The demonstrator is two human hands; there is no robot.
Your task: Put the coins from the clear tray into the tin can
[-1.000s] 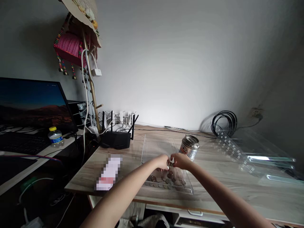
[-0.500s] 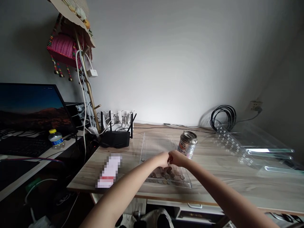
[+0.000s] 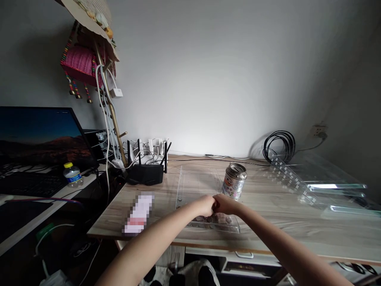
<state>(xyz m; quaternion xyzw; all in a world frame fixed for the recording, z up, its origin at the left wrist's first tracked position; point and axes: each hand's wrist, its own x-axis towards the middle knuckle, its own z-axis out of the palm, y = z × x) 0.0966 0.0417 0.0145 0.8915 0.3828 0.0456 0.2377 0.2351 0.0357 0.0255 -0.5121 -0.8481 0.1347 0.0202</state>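
Observation:
Both hands meet knuckle to knuckle low over the front part of a clear plastic tray on the desk. My left hand is closed, its fingertips turned down and mostly hidden. Against it, my right hand is also curled closed. Whatever the fingers hold is too small or covered to make out. Several coins lie in the tray beneath and in front of the hands. Just behind my right hand stands a printed tin can with a slot in its silver lid.
A pixelated pink-white paper lies to the left on the desk. Behind it is a black router. Stacked clear acrylic pieces and a black cable coil occupy the right. A yellow-capped bottle stands by a monitor.
Both hands have sunk slightly closer to the tray and stay together. The coins beneath them show in a different arrangement. The can has stayed in place.

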